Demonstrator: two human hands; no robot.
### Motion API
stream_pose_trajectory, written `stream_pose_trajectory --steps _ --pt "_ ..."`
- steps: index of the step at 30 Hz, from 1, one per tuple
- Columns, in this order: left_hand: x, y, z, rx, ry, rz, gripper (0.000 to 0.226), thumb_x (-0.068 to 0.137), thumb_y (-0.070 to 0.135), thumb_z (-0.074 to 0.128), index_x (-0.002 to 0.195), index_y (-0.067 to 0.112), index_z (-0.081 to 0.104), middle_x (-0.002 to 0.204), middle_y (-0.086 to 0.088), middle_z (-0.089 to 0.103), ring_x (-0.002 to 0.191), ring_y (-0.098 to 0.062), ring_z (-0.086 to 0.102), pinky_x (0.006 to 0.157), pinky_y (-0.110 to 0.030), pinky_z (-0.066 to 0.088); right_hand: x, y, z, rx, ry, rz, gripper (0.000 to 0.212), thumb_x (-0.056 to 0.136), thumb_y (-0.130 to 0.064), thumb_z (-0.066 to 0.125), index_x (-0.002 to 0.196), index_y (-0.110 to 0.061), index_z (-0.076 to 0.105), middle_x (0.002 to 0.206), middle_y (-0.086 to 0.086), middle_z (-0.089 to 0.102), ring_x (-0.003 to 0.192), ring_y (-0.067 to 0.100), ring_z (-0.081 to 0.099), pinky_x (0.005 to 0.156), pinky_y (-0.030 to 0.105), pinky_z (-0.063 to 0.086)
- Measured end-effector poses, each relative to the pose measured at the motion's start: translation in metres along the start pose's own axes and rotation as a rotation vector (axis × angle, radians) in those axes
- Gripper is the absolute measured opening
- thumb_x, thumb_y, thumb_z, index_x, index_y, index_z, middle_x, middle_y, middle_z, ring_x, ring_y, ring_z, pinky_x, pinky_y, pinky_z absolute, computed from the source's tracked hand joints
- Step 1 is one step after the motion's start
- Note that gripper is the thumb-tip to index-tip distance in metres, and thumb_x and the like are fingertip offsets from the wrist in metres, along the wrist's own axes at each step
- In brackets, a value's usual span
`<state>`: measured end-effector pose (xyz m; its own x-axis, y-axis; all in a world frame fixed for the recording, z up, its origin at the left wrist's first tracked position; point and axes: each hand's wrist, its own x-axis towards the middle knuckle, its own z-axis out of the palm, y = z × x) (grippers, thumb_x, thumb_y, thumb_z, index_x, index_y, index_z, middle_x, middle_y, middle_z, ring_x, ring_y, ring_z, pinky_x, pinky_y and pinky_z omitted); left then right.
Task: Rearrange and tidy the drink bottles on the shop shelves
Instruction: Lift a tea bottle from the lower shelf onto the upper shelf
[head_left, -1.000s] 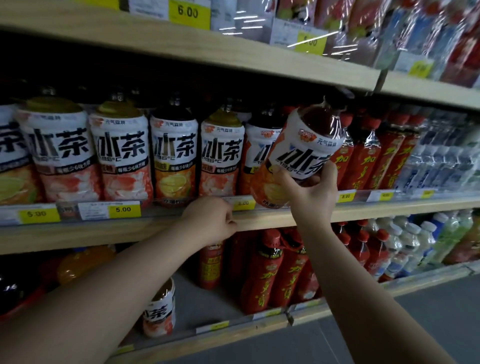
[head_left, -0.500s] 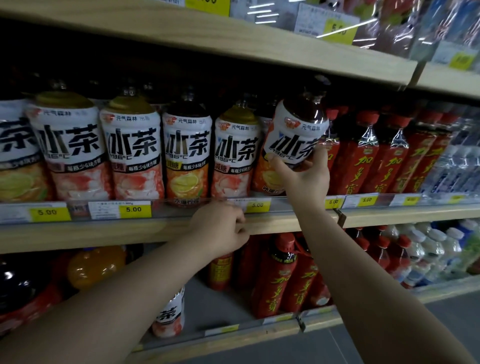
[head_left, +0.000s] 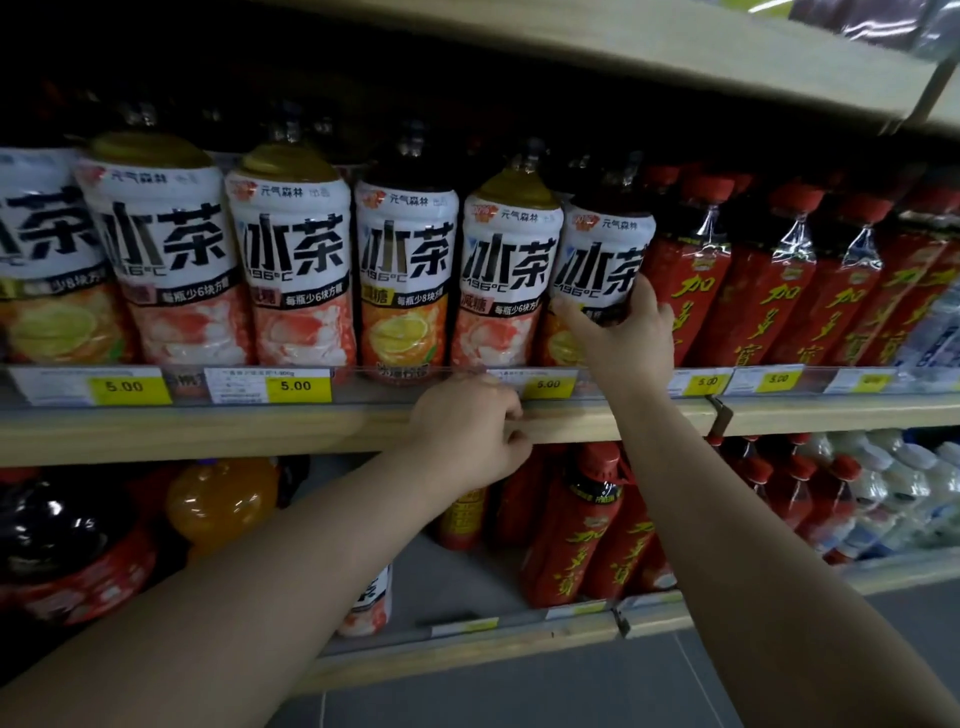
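A row of white-labelled iced tea bottles (head_left: 291, 260) stands on the middle shelf (head_left: 208, 431). My right hand (head_left: 623, 338) grips the lower part of the rightmost tea bottle (head_left: 602, 254), which stands upright at the end of that row, next to red herbal tea bottles (head_left: 691, 280). My left hand (head_left: 467, 431) rests curled on the shelf's front edge, fingers on the price strip, holding no bottle.
Yellow 5.00 price tags (head_left: 296, 387) line the shelf edge. The lower shelf (head_left: 467, 649) holds red bottles (head_left: 587, 530), an orange drink (head_left: 218, 499), dark cola bottles (head_left: 62, 540), water bottles (head_left: 904, 493) and one tea bottle (head_left: 369, 603). An upper shelf board (head_left: 571, 57) overhangs closely.
My right hand has swung the tilted tea bottle upright and pushed it back into the row's right end. The left hand stayed on the shelf edge. The view moved closer.
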<state>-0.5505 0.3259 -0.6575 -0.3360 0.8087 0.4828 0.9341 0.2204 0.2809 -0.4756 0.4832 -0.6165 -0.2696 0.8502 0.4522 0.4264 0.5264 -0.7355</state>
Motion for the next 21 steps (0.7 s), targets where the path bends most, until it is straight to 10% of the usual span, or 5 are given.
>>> stream_pose_trajectory --steps 6,12,21 --pt "-0.007 -0.002 0.004 0.023 0.026 0.028 0.029 0.078 0.039 0.061 0.099 0.021 0.071 0.100 0.003 0.066 0.094 -0.019 0.057 0.069 -0.027 0.040 -0.019 0.015 -0.004 0.011 -0.018 -0.181 0.081 0.083 -0.040 0.069 0.147 -0.015 0.027 0.141 0.011 0.038 0.125 0.025 0.041 0.095 0.032 0.041" --pt "-0.034 -0.009 0.010 0.002 0.010 0.085 0.047 0.081 0.025 0.062 0.126 0.011 0.059 0.129 -0.008 0.060 0.120 -0.028 0.051 0.103 -0.029 0.032 -0.077 0.038 0.008 0.058 0.088 -0.476 0.037 0.090 -0.015 0.059 0.122 0.003 0.055 0.125 0.021 0.049 0.116 0.033 0.050 0.095 0.045 0.045" --pt "-0.139 -0.064 0.055 -0.065 0.240 -0.146 0.042 0.075 0.016 0.065 0.117 0.013 0.064 0.132 -0.012 0.053 0.120 -0.029 0.049 0.099 -0.042 0.041 -0.146 0.054 0.072 -0.172 0.079 -0.729 0.055 0.079 -0.030 0.065 0.130 -0.014 0.052 0.133 0.015 0.056 0.132 0.034 0.040 0.111 0.053 0.028"
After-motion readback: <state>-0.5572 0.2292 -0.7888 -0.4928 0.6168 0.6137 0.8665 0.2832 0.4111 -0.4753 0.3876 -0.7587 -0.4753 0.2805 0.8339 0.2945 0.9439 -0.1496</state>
